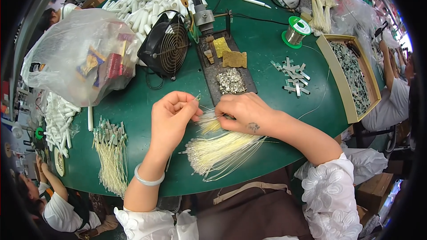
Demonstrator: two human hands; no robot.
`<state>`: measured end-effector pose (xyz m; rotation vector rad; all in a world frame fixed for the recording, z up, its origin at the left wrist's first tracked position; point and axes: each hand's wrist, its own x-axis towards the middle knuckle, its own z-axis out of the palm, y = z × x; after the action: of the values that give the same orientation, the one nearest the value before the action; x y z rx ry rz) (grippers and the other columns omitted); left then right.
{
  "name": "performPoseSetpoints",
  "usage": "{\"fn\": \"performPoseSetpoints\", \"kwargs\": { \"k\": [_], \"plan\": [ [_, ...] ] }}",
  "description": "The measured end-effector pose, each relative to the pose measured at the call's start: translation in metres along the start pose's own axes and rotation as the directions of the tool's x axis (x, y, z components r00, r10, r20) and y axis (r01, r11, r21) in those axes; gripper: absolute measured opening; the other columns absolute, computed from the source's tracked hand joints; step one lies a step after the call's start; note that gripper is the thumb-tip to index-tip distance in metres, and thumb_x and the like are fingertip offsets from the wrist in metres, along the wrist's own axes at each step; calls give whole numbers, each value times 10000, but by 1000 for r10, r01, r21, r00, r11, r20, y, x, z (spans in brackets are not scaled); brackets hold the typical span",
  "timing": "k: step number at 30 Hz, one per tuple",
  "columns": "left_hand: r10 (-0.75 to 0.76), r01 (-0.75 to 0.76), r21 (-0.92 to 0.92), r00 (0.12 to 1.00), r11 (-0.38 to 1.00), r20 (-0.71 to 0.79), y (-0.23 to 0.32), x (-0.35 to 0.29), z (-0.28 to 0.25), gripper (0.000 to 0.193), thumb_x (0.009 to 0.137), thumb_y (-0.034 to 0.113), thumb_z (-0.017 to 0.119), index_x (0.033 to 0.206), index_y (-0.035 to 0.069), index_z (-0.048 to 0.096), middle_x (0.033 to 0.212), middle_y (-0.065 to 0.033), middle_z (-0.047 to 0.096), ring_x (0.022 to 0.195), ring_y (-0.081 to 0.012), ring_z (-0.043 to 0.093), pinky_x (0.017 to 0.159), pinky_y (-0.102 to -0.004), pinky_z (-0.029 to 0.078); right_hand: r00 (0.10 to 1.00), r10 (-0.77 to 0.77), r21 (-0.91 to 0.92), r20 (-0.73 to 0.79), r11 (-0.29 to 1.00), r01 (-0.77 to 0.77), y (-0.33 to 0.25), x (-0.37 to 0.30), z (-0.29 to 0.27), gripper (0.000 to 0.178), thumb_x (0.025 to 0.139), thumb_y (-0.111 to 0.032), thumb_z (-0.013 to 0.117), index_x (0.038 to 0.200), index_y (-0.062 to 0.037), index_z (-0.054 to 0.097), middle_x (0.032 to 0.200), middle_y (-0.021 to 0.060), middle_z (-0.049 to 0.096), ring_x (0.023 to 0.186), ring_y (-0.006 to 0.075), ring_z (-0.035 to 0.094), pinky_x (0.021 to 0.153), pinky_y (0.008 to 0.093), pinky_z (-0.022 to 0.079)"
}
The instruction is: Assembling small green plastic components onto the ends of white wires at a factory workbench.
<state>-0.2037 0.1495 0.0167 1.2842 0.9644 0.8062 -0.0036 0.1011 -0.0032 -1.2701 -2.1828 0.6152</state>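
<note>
My left hand (171, 113) pinches a thin wire end between thumb and forefinger, above the table's middle. Close beside it, my right hand (247, 112) is curled with its fingertips pressed together over a small bunch of pale yellow wires (210, 124); what lies inside its grip is mostly hidden. Nearer to me, under the right wrist, a larger bundle of pale wires with clear tips (222, 153) is spread out. Just beyond my hands sits a dark metal plate (211, 69) bearing a heap of silvery solder bits (231, 81) and yellow-brown sponge pieces (234, 59).
A black fan (167, 46) and a filled plastic bag (80, 53) stand left. Wires with small boards (110, 155) lie front left. Right are a solder spool (296, 32), loose metal-ended strips (293, 78) and a box of strips (373, 100). Other people sit at both sides.
</note>
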Motion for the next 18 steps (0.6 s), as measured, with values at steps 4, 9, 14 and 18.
{"fn": "performPoseSetpoints", "kwargs": {
  "k": [4, 9, 14, 18],
  "plan": [
    [20, -19, 63, 1000, 998, -16, -3, 0, 0, 89, 860, 38, 606, 889, -46, 596, 755, -87, 663, 655, -98, 617, 603, -208, 490, 999, -37, -25, -13, 999, 37, 3, -1, -2, 63, 762, -117, 596, 754, -55, 591, 754, 78, 594, 651, 313, 604, 580, 416, 486],
    [-68, 41, 358, 996, 933, 65, -4, -3, 1, 71, 869, 12, 600, 895, -53, 590, 806, -99, 677, 758, -125, 653, 696, -233, 517, 971, -199, -152, -132, 972, 179, 1, -1, -6, 111, 746, -90, 651, 833, -86, 583, 747, 40, 569, 583, 251, 584, 485, 361, 459],
    [-136, 106, 189, 978, 976, 158, 2, -9, 6, 78, 881, 10, 591, 927, -52, 586, 829, -113, 682, 771, -138, 658, 709, -242, 526, 937, -255, -188, -239, 959, 213, -1, 0, -11, 138, 722, -79, 673, 823, -99, 581, 717, 21, 548, 539, 214, 565, 443, 330, 443],
    [-130, 117, 84, 977, 990, 171, 1, -10, 6, 123, 884, 66, 613, 917, -52, 609, 826, -109, 690, 753, -117, 652, 678, -228, 517, 910, -287, -197, -299, 952, 235, -1, 0, -11, 164, 697, -73, 694, 815, -103, 585, 707, 12, 542, 521, 197, 560, 437, 313, 445]
  ]
}}
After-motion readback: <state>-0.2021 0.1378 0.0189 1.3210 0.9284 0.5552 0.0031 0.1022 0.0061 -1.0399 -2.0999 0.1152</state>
